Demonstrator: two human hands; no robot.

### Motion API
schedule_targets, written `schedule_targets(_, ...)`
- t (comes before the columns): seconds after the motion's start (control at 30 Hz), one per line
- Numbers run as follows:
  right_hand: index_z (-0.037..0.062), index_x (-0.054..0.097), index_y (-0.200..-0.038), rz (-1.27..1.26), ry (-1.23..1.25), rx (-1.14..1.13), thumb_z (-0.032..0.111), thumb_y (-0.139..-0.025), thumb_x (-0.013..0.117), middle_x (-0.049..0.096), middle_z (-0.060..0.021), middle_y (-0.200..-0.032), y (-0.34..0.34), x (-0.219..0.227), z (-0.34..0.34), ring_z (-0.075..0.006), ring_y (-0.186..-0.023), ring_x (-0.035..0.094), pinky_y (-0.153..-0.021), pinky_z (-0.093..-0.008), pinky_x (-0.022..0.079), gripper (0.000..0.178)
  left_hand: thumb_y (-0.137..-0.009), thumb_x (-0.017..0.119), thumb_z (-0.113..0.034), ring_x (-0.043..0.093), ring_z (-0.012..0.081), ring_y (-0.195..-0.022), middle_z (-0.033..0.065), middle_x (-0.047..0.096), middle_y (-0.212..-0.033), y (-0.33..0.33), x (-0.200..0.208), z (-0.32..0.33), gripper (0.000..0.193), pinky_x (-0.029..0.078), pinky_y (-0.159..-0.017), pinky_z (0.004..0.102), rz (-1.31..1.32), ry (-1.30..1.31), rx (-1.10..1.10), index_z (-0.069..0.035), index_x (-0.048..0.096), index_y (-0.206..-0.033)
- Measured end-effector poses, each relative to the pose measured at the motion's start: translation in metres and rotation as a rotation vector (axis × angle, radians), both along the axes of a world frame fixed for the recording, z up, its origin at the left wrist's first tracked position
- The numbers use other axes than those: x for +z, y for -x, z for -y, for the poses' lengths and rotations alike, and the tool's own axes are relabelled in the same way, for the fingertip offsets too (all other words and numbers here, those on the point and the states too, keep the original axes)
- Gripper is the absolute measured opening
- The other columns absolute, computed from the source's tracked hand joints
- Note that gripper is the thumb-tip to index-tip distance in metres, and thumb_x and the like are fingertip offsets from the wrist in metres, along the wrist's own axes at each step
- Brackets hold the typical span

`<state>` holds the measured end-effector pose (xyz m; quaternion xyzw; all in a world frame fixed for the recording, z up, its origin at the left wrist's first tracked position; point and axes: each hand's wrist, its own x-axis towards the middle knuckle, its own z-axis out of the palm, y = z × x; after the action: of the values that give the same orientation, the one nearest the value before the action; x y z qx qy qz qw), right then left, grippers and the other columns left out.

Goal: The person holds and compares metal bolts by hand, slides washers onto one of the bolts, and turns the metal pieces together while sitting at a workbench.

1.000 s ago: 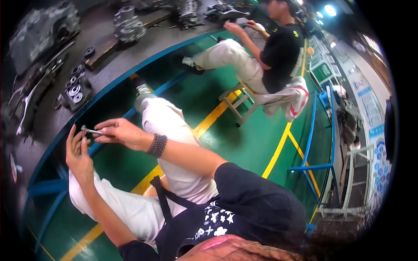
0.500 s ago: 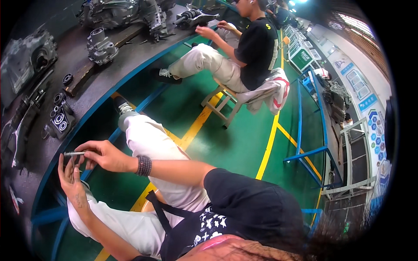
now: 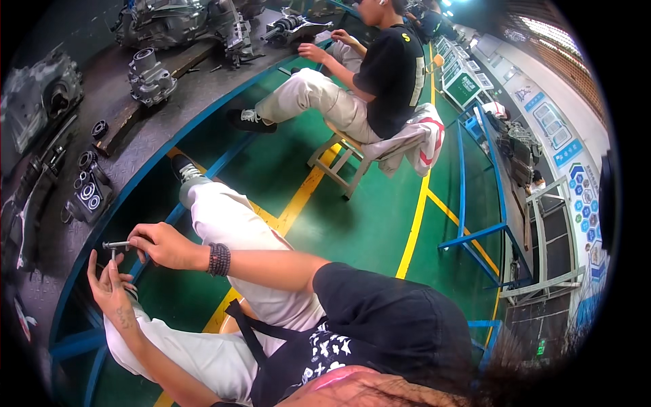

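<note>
My right hand [image 3: 166, 245], with a dark beaded bracelet at the wrist, pinches one end of a slim metal bolt [image 3: 117, 243]. The bolt lies nearly level, its wider end pointing left. Just below it, my left hand [image 3: 110, 288] is raised with the palm turned inward and its fingers curled. A short, thin metal pin [image 3: 113, 255] stands upright between the left fingertips, close under the bolt. Whether pin and bolt touch, I cannot tell. Both hands are above my lap, beside the blue-edged workbench [image 3: 112, 203].
On the bench sit a bearing block [image 3: 88, 193], a loose bearing [image 3: 100, 129], a grey housing [image 3: 150, 78], a wooden bar [image 3: 122, 129] and larger gearbox castings [image 3: 41, 102]. Another person [image 3: 386, 74] sits on a stool farther along. A blue-framed table [image 3: 505, 183] stands at right.
My right hand has shifted slightly, drawing the bolt a little right and clear of the left fingertips. The upright pin shows more plainly now. The whole view has moved slightly.
</note>
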<state>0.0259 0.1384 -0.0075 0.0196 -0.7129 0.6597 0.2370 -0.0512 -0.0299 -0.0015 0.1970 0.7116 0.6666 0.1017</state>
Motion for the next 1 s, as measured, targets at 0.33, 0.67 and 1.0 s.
schedule_targets(0.33,0.0004,0.061,-0.085,0.218,0.173,0.038,0.024,-0.1,0.05,0.054,-0.0047,-0.068,0.011,-0.015,0.0,-0.0114,-0.065,0.049,-0.061,-0.0256,0.041,0.031,-0.096,0.06,-0.024,0.041,0.0016,-0.052,0.0043,0.063,-0.084,0.005,-0.009,0.001,0.043,0.03,-0.046,0.016,0.018,0.055,0.103,-0.002,0.045,-0.13)
schedule_targets(0.67,0.0018,0.063,-0.087,0.195,0.164,0.128,0.026,-0.099,0.053,0.057,-0.0028,-0.072,0.011,-0.01,0.001,-0.0097,-0.065,0.049,-0.06,-0.0247,0.041,0.029,-0.094,0.063,-0.022,0.055,0.0085,-0.083,0.0048,0.064,-0.094,0.014,-0.011,0.012,0.022,0.038,-0.073,0.0187,0.103,0.1,0.063,-0.003,0.056,-0.106)
schedule_targets(1.0,0.0003,0.063,-0.089,0.095,0.139,0.042,0.028,-0.099,0.053,0.061,-0.0059,-0.077,0.014,-0.012,0.004,-0.0115,-0.07,0.054,-0.065,-0.0253,0.045,0.031,-0.095,0.058,-0.021,0.049,0.0096,-0.084,0.0039,0.065,-0.112,0.002,-0.001,0.013,0.028,0.038,-0.078,0.0233,0.111,0.231,-0.132,-0.004,0.065,-0.116)
